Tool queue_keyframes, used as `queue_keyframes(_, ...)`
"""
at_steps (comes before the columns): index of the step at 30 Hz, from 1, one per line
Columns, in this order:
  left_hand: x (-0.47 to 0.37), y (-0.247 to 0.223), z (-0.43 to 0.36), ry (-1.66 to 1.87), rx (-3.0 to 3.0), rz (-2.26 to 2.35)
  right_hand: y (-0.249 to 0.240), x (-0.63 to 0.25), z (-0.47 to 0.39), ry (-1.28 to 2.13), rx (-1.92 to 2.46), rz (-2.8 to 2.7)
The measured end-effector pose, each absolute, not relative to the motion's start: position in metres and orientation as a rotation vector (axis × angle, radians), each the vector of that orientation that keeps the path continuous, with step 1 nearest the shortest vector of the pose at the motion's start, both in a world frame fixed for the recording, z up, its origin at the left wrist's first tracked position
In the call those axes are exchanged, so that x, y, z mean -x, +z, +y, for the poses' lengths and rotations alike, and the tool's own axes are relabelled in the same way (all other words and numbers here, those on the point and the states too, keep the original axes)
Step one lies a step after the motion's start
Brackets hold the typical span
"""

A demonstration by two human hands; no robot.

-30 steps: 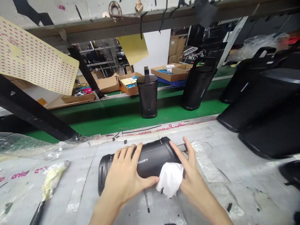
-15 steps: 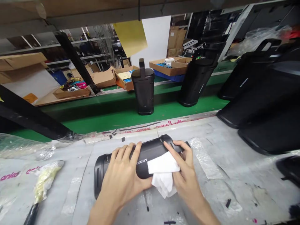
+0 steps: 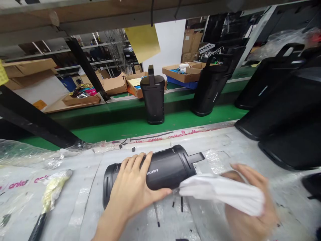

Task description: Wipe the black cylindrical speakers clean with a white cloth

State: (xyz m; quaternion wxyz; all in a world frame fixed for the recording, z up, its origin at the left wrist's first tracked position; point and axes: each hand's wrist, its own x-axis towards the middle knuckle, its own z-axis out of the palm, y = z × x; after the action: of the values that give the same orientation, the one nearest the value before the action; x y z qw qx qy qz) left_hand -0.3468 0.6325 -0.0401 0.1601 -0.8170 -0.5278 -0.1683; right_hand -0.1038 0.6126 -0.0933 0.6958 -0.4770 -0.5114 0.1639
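A black cylindrical speaker (image 3: 168, 167) with white lettering lies on its side on the plastic-covered bench, its handle loop pointing right. My left hand (image 3: 132, 184) is wrapped over its left half, fingers across the top and thumb along the near side, covering part of the lettering. To the right, my right hand (image 3: 253, 201) is blurred by motion and grips a white cloth (image 3: 220, 190). The cloth trails left toward the speaker's near right end; whether it touches cannot be told.
Behind the bench, a green conveyor belt (image 3: 120, 122) carries several upright black speakers, including one in the middle (image 3: 153, 102). A brush-like tool wrapped in plastic (image 3: 54, 194) lies at left. Dark posts and an overhead beam (image 3: 105, 18) frame the work place. Cardboard trays (image 3: 184, 77) stand beyond.
My right hand has moved off the speaker to the right, pulling the white cloth with it. The speaker's right end and handle are now uncovered. My left hand stays on the speaker.
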Motion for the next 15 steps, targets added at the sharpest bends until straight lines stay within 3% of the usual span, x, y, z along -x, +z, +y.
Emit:
queue_keyframes(4, 0.347, -0.041, 0.629, -0.471, 2.318, -1.512, -0.103, 0.081, 0.597, 0.496, 1.169, -1.148)
queue_keyframes(10, 0.346, -0.041, 0.625, -0.453, 2.311, -1.483, -0.115, 0.151, 0.613, 0.755, 1.349, -1.317)
queue_keyframes(15, 0.341, -0.040, 0.620, -0.440, 2.288, -1.515, -0.115, 0.152, 0.618, 0.805, 1.179, -1.424)
